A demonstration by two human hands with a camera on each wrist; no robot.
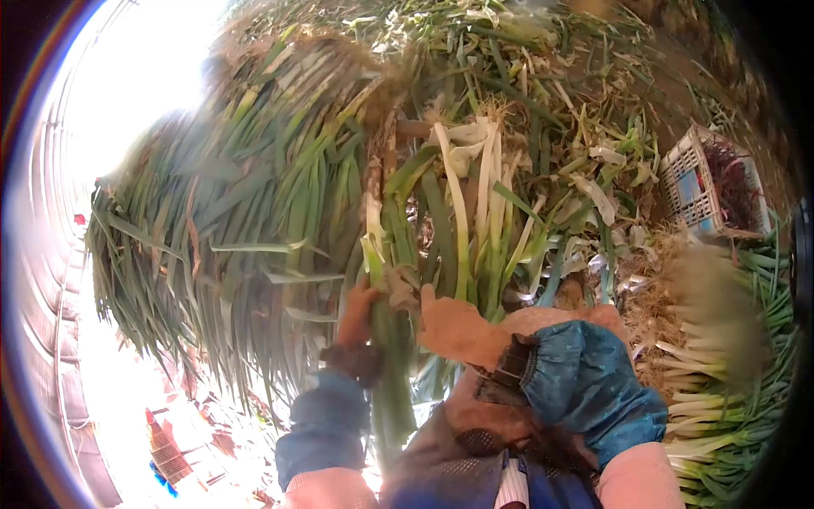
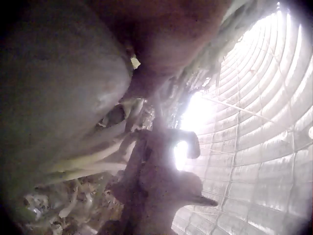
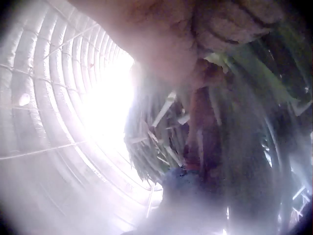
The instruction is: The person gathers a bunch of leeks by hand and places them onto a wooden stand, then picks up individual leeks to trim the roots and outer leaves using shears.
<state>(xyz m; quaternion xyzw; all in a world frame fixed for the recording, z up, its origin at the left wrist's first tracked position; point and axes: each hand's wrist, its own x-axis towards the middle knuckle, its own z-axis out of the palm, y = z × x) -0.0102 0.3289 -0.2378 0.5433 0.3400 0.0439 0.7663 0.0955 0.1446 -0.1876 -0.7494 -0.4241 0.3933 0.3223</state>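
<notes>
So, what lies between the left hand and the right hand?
In the head view, a leafy green stalk lies between the left hand and the right hand, with a limp brownish piece at its upper part.

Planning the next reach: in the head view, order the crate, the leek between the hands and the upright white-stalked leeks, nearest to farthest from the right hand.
1. Leek between the hands, just left of the right hand.
2. White-stalked leeks, just beyond.
3. Crate, far right.
</notes>
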